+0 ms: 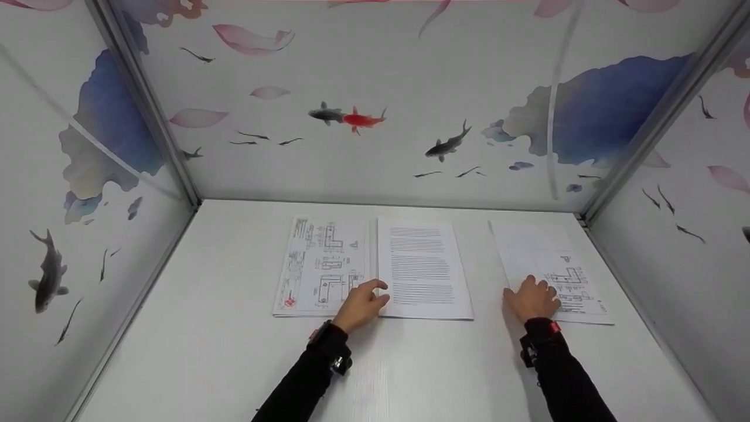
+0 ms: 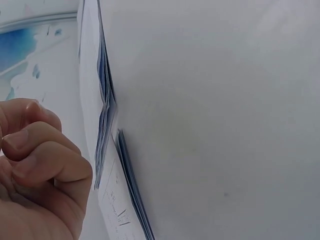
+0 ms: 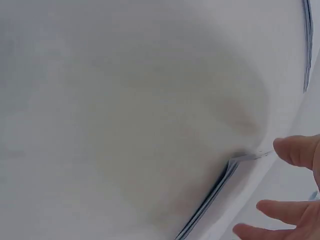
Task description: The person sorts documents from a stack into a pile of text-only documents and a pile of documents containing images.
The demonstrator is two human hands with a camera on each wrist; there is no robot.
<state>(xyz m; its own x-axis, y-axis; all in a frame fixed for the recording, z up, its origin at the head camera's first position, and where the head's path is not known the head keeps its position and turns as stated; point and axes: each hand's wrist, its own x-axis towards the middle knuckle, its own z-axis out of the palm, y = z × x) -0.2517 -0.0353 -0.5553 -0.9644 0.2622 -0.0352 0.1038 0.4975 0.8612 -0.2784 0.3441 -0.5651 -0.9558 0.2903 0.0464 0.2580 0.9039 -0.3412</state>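
Three stacks of printed paper lie side by side. My left hand [image 1: 361,305] is over the inner edge of the left stack of drawings [image 1: 310,264], fingertips near the text stack [image 1: 422,269] in the middle. Its fingers [image 2: 55,160] are loosely bent in the left wrist view, with nothing between them. My right hand [image 1: 532,299] is over the lower left part of the right stack of drawings [image 1: 527,240], covering some of it. In the right wrist view its fingers [image 3: 282,212] are spread apart and hold nothing, close to the stack's corner [image 3: 235,162].
The stacks lie toward the back of a white table [image 1: 222,363]. Panels printed with fish and petals stand around it, with a back wall [image 1: 375,164] behind the papers and metal posts [image 1: 155,111] at the corners. Dark sleeves and wrist cameras cover both forearms.
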